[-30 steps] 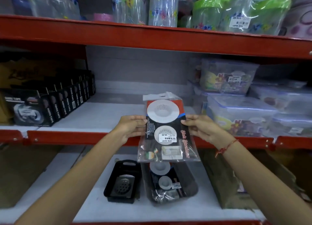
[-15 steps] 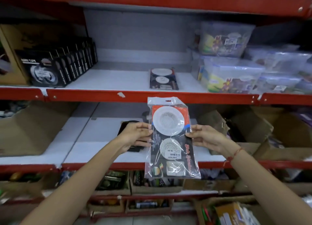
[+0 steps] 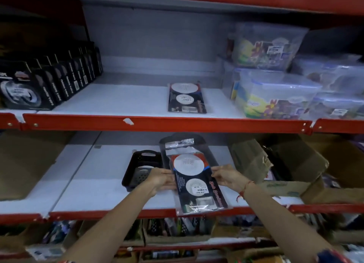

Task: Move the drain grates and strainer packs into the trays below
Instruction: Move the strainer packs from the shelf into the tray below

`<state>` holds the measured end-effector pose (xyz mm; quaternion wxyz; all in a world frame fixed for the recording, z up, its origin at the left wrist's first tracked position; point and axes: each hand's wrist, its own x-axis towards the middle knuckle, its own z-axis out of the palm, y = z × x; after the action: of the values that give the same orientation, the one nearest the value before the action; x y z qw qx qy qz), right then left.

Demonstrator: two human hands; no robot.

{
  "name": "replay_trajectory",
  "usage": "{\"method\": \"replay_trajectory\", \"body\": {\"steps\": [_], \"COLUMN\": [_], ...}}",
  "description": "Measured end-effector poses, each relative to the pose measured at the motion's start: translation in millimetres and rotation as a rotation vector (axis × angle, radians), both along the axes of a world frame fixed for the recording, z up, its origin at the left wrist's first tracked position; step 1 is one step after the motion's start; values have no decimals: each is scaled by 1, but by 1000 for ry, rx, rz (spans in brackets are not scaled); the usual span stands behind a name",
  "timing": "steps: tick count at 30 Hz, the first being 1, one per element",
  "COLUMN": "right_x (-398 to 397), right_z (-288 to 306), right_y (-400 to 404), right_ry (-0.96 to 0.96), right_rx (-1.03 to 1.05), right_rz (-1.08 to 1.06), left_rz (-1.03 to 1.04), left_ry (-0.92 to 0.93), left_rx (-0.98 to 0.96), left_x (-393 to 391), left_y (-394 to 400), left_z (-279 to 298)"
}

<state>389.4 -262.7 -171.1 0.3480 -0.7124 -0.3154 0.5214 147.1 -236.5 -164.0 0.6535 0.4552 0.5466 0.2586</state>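
Both hands hold one clear strainer pack (image 3: 195,182) by its side edges: my left hand (image 3: 161,179) on the left edge, my right hand (image 3: 226,177) on the right. The pack shows two white round strainers on a dark card. It hangs over the larger black tray (image 3: 211,154) on the lower shelf, its bottom end past the shelf's red front edge. A smaller black tray (image 3: 136,170) stands just left, with a perforated drain grate (image 3: 142,174) inside. Another strainer pack (image 3: 186,98) lies flat on the shelf above.
Black boxed goods (image 3: 51,81) line the upper shelf's left side; clear lidded containers (image 3: 279,93) are stacked on its right. Brown cardboard boxes (image 3: 275,164) crowd the lower shelf to the right of the trays, another at far left. Red shelf rails (image 3: 157,123) run across.
Both hands have carried the strainer pack down from the upper shelf's level to the lower shelf, over the larger tray. The view has tilted down, showing a second pack on the upper shelf.
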Motion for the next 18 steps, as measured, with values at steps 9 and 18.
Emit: {"method": "replay_trajectory", "body": {"steps": [9, 18], "right_x": [4, -16], "right_z": [-15, 26], "right_y": [44, 22], "right_ry": [-459, -518], "right_rx": [-51, 6], "right_rz": [188, 362], "left_rz": [-59, -232], "left_ry": [181, 306], "left_rx": [-44, 6], "left_x": [38, 23], "left_y": [61, 52], "left_z": [-32, -10]}}
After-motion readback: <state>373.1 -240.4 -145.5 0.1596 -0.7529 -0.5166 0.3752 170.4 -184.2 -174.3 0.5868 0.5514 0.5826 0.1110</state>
